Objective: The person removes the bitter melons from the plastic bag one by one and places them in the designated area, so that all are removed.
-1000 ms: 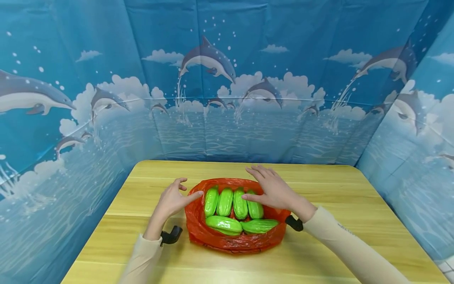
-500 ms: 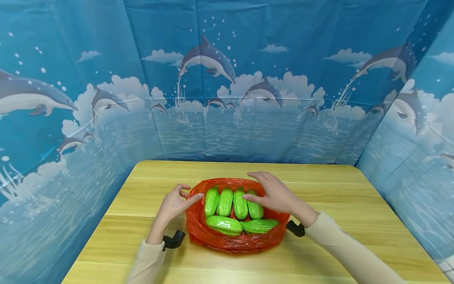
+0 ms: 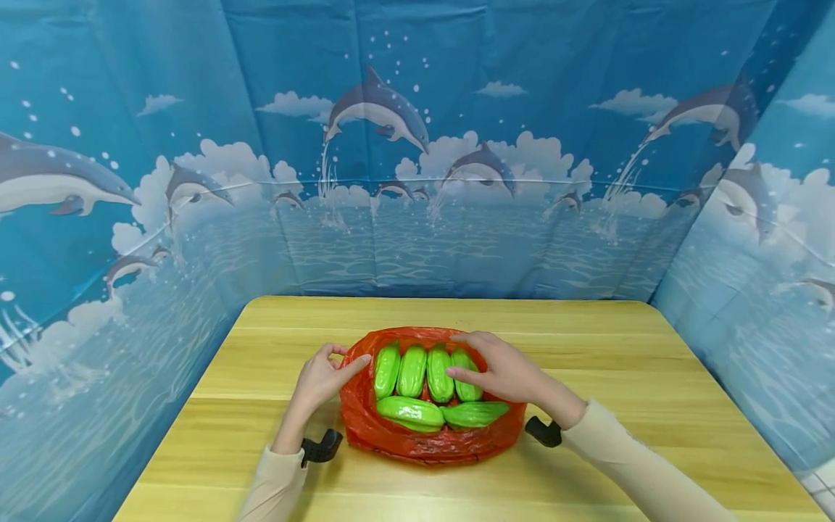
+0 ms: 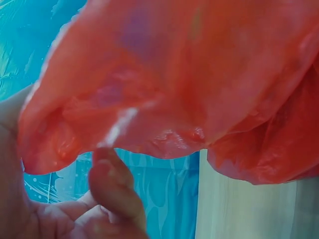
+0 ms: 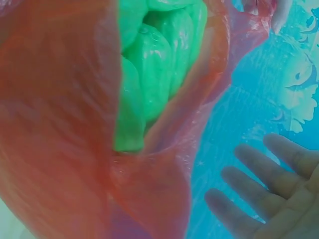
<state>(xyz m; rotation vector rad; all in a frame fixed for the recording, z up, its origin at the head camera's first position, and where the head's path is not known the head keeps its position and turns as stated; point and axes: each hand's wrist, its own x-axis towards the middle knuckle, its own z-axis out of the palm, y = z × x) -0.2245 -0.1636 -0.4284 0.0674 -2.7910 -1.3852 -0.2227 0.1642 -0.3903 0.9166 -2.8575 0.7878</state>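
Observation:
A red plastic bag sits on the table with its mouth spread wide. Inside lie several glossy green ribbed vegetables, shaped like short gourds. My left hand is at the bag's left rim, thumb over the rim and fingers outside it; in the left wrist view a bent finger meets the bag's lower edge, with a gap to the thumb. Over the bag's right side is my right hand, thumb above the vegetables. Its fingers look spread and apart from the plastic in the right wrist view.
The bag stands near the middle of a yellow wood-grain table. Blue curtains printed with dolphins hang behind the table and along both sides. A black wrist mount on the left and another on the right stick out beside the bag.
My right hand has come down and its fingers drawn nearer the bag's far right rim. The left hand has shifted slightly toward the left rim. Bag and vegetables have stayed in place.

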